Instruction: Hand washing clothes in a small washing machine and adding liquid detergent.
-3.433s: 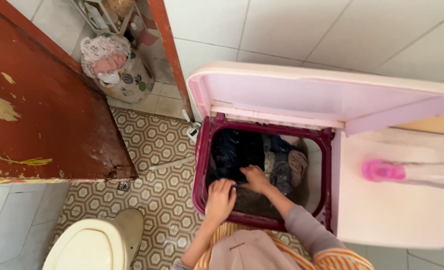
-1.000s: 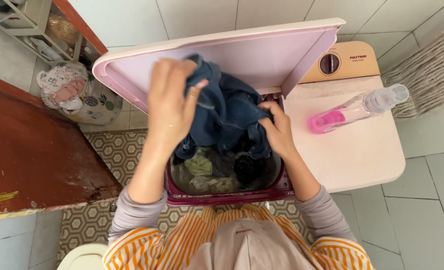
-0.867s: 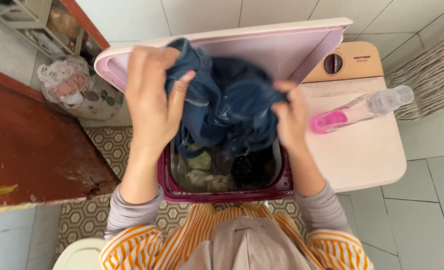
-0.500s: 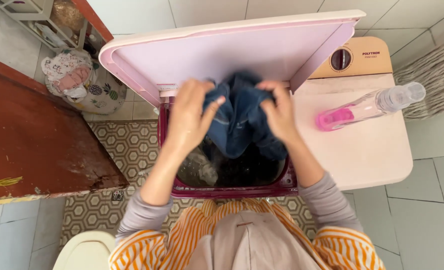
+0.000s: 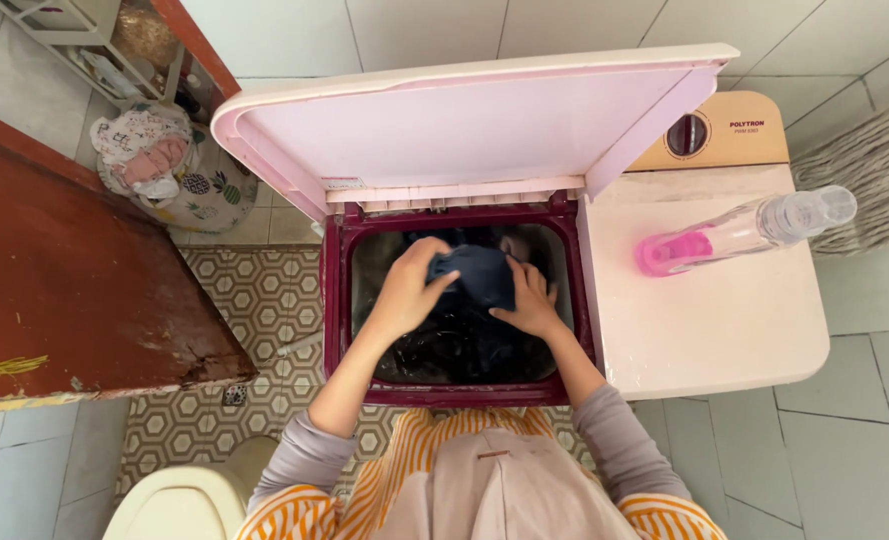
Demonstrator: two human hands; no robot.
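Left hand: the left hand (image 5: 411, 290) is curled over the dark blue garment (image 5: 476, 277), fingers bent into the cloth.
Right hand: the right hand (image 5: 530, 305) lies flatter, fingers spread and pressed on the same garment.
Garment: bunched inside the tub (image 5: 461, 300) of the washing machine, on top of other dark laundry.
Risk: I judge a fold could spill over the maroon rim (image 5: 336, 300) if pushed unevenly; the propped pink lid (image 5: 464, 125) might drop if knocked.
Materials: soft, crumpled fabric; glossy hard plastic tub and lid.
Nearby: a clear bottle with pink liquid (image 5: 739, 232) lies on the machine's cream top (image 5: 709, 320).
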